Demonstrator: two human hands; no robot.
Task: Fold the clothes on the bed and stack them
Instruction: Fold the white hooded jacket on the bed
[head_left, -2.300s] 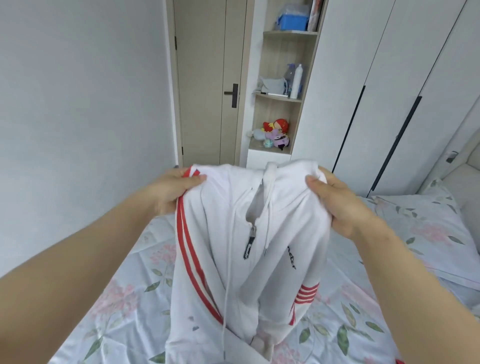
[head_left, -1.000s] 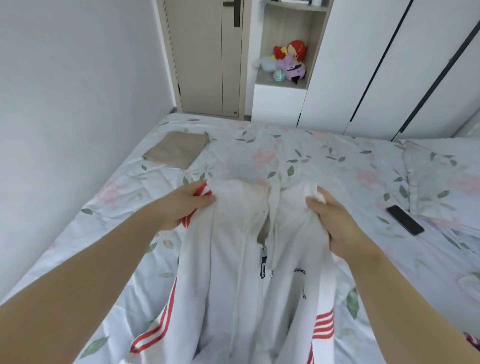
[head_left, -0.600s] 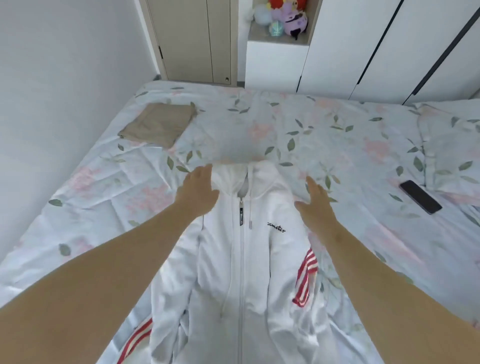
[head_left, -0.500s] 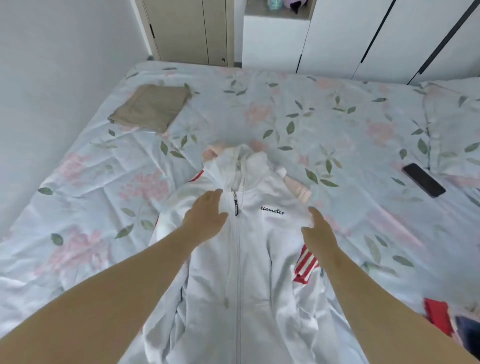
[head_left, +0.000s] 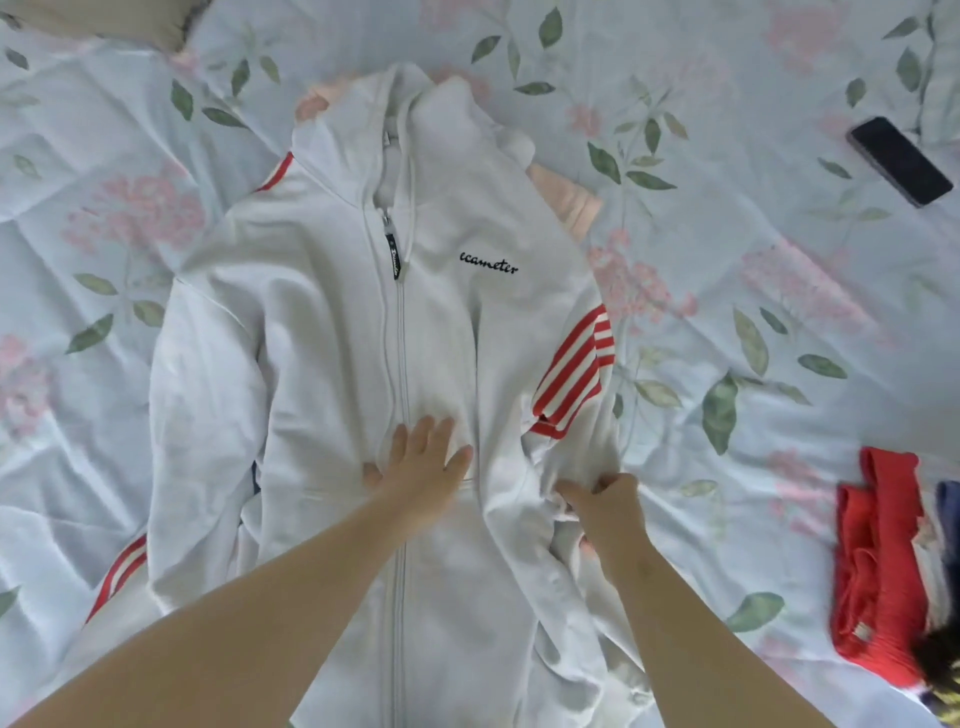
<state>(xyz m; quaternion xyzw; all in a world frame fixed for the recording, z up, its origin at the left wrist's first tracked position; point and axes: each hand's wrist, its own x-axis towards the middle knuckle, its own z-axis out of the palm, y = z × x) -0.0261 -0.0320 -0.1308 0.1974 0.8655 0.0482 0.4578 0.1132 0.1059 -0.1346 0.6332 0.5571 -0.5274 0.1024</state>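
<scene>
A white zip hoodie with red stripes on the sleeves lies face up on the floral bed sheet, zipper closed, hood at the far end. My left hand presses flat on its front beside the zipper, fingers spread. My right hand pinches the bunched fabric of the right sleeve near the red-striped cuff. A pale pink garment shows from under the hoodie's hood and right shoulder.
A black phone lies on the sheet at the upper right. Crumpled red clothing with something dark blue beside it sits at the right edge. A folded tan garment shows at the top left corner.
I lowered the hoodie from the air onto the bed and let go of its shoulders. Both hands slid down its front; my right hand now pinches the right sleeve. The view tilted down.
</scene>
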